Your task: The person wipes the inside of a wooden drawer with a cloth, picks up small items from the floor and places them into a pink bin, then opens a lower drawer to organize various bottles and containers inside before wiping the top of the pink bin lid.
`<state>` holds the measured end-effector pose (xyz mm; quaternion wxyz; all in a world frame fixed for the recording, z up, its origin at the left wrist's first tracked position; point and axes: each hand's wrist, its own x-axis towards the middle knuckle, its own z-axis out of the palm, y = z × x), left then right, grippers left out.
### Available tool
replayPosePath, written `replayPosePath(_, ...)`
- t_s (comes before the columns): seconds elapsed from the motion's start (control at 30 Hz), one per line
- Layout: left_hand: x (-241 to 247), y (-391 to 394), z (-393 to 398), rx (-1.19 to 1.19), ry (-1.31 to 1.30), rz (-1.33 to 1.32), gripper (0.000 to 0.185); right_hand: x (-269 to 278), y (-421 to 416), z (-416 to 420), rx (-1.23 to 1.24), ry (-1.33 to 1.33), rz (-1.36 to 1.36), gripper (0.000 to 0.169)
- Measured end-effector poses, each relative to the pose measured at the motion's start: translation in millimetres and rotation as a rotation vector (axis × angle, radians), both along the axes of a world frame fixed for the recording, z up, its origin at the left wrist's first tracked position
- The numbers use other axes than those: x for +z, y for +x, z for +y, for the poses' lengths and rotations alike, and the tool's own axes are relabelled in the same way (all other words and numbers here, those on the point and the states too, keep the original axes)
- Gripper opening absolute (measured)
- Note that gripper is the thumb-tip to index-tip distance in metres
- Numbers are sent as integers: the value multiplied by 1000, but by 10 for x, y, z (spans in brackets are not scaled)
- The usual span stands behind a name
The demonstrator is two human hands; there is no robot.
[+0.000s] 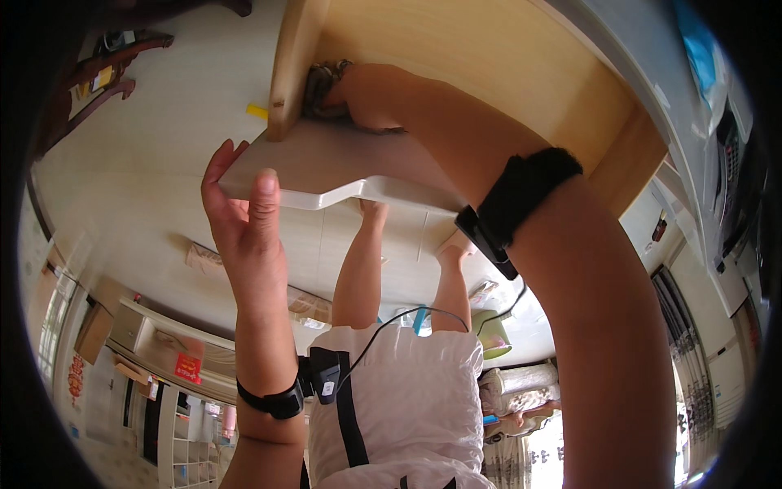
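My left hand (pixel 247 195) grips the near left corner of an open drawer (pixel 342 156), with the thumb on its white, notched front edge and the fingers round the side. My right hand (pixel 342 91) is inside, at the far left corner where a wooden side panel (pixel 296 67) meets the grey-brown surface. It presses on a bunched, dark patterned cloth (pixel 321 82); its fingers are mostly hidden by the cloth and the wrist. A pale wooden panel (pixel 476 43) rises behind the right forearm. Both forearms wear black straps with small devices.
Dark wooden furniture legs (pixel 104 67) stand at the upper left. A yellow object (pixel 257 111) lies beside the side panel. A green bin (pixel 493 339) stands near my legs. On the right, a grey surface (pixel 647 67) holds a blue plastic bag (pixel 699 49) and dark items.
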<state>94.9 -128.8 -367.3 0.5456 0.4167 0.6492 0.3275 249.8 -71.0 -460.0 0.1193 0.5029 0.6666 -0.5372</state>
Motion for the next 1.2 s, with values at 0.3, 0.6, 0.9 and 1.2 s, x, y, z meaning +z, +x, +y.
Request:
replayPosePath(0.3, 41, -3, -9, 20, -42, 30, 50, 617, 24, 11, -324, -221, 419, 29)
replayPosePath(0.6, -12, -50, -4, -30, -30, 16, 51, 380, 184, -68, -328, -328, 159, 24)
replayPosePath(0.9, -1, -54, 0, -28, -25, -47, 53, 214, 1255, -915, -93, -330, -266, 37)
replayPosePath(1.2, -105, -131, -31, -78, 31, -18, 49, 804, -81, -119, -350, -105, 304, 38)
